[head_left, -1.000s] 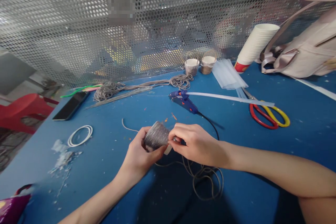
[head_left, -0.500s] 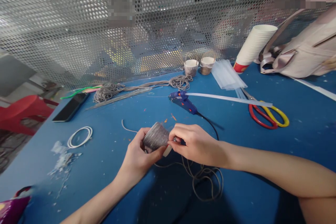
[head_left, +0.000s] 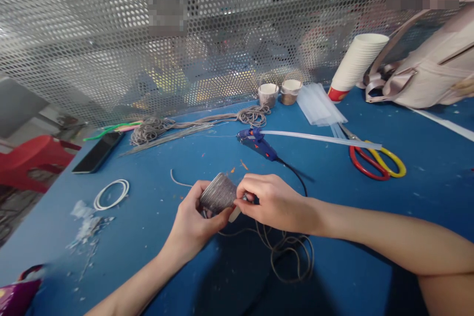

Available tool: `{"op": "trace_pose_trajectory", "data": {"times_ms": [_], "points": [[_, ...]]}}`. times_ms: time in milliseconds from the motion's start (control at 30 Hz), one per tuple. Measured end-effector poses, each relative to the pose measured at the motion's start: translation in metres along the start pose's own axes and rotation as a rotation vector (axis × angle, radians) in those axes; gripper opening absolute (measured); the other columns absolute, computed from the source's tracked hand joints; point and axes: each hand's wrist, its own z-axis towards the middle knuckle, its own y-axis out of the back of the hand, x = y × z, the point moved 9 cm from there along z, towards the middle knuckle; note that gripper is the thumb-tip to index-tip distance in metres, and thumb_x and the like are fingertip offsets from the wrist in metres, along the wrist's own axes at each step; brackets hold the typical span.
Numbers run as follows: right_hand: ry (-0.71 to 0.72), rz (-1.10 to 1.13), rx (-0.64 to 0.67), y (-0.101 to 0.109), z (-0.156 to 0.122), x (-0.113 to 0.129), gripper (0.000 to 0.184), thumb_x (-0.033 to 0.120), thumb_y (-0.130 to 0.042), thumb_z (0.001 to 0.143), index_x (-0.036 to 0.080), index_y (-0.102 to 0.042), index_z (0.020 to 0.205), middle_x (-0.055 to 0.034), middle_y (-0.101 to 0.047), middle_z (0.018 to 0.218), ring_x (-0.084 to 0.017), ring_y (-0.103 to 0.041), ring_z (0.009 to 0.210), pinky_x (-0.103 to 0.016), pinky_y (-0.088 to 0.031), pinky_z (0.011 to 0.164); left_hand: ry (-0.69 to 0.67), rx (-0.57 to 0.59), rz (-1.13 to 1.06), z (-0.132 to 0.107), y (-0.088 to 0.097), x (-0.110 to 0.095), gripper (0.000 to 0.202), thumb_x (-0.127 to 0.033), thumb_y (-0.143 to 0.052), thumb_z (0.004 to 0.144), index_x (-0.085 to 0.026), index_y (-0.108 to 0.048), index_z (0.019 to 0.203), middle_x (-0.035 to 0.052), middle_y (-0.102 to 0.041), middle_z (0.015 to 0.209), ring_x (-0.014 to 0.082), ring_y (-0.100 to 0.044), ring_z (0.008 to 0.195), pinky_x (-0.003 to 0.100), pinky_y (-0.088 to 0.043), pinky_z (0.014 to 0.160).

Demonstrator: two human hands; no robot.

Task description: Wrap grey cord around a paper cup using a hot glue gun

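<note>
Grey cord is wound in close rows around a paper cup (head_left: 219, 192), which lies tilted on its side. My left hand (head_left: 198, 219) is wrapped round the cup, thumb in front and fingers behind. At the cup's right end, my right hand (head_left: 272, 202) pinches the grey cord against the side, its fingertips together and partly hidden. A loose length of grey cord (head_left: 292, 259) trails in loops on the blue table below my right hand. One short cord end sticks out on the left, behind my left hand.
Beyond my hands lies a blue glue gun (head_left: 257, 143) with a long glue stick. Scissors (head_left: 377, 160), glue sticks (head_left: 320, 103), stacked paper cups (head_left: 357, 66) and a bag (head_left: 429, 69) are right; two small cord-wrapped cups (head_left: 268, 95) and cord bundles (head_left: 151, 131) stand farther back. A phone (head_left: 98, 153) lies left.
Both hands stay in nearly the same place on the cup, with the right fingertips still at its right end. The whole view has shifted slightly.
</note>
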Motion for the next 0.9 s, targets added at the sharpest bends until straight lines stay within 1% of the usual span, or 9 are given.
{"op": "trace_pose_trajectory", "data": {"times_ms": [67,200,367,533,667,900], "points": [[-0.013,0.016,-0.003,0.0,0.001,-0.001,0.01,0.016,-0.058,0.083,0.018,-0.056,0.074,0.0008,-0.056,0.068,-0.009,-0.046,0.058,-0.023,-0.033,0.057,-0.01,0.008,0.017,0.0,0.0,-0.001,0.034,-0.038,-0.072,0.062,-0.018,-0.056,0.085,-0.0028,-0.057,0.067,0.0114,-0.051,0.057,0.023,-0.04,0.052],[-0.029,0.038,0.004,-0.001,0.001,-0.003,0.011,0.015,-0.059,0.083,0.017,-0.057,0.073,0.001,-0.056,0.068,-0.009,-0.045,0.058,-0.023,-0.033,0.057,0.014,0.009,0.039,0.0,0.001,-0.002,0.035,-0.038,-0.072,0.06,-0.018,-0.055,0.083,-0.0027,-0.056,0.067,0.0119,-0.05,0.057,0.024,-0.04,0.053],[-0.058,0.078,0.022,-0.003,0.003,-0.007,0.011,0.018,-0.06,0.084,0.017,-0.057,0.073,0.0019,-0.054,0.068,-0.009,-0.043,0.058,-0.023,-0.032,0.057,-0.022,-0.008,0.049,0.001,0.003,-0.005,0.032,-0.038,-0.072,0.062,-0.018,-0.055,0.081,-0.0032,-0.056,0.066,0.0116,-0.049,0.058,0.024,-0.039,0.054],[-0.123,0.165,0.06,-0.003,0.005,-0.012,0.012,0.013,-0.06,0.082,0.017,-0.056,0.071,0.004,-0.051,0.066,-0.008,-0.043,0.059,-0.021,-0.034,0.059,-0.02,-0.07,0.004,0.0,0.008,-0.006,0.03,-0.036,-0.072,0.062,-0.019,-0.055,0.079,-0.0044,-0.054,0.063,0.0114,-0.049,0.057,0.023,-0.039,0.055],[-0.149,0.152,0.052,-0.003,0.006,-0.015,0.013,0.013,-0.063,0.079,0.017,-0.055,0.069,0.0045,-0.049,0.065,-0.007,-0.042,0.058,-0.022,-0.032,0.058,-0.01,-0.033,0.011,0.001,0.005,-0.007,0.031,-0.036,-0.073,0.06,-0.018,-0.056,0.079,-0.0043,-0.054,0.063,0.0112,-0.049,0.056,0.023,-0.039,0.053],[-0.155,0.155,0.027,-0.004,0.007,-0.015,0.014,0.016,-0.063,0.08,0.017,-0.055,0.068,0.0053,-0.046,0.062,-0.007,-0.039,0.055,-0.022,-0.031,0.057,-0.03,0.001,0.024,0.002,0.006,-0.009,0.029,-0.034,-0.072,0.063,-0.018,-0.055,0.08,-0.0042,-0.055,0.065,0.0107,-0.048,0.056,0.023,-0.038,0.053]]}}
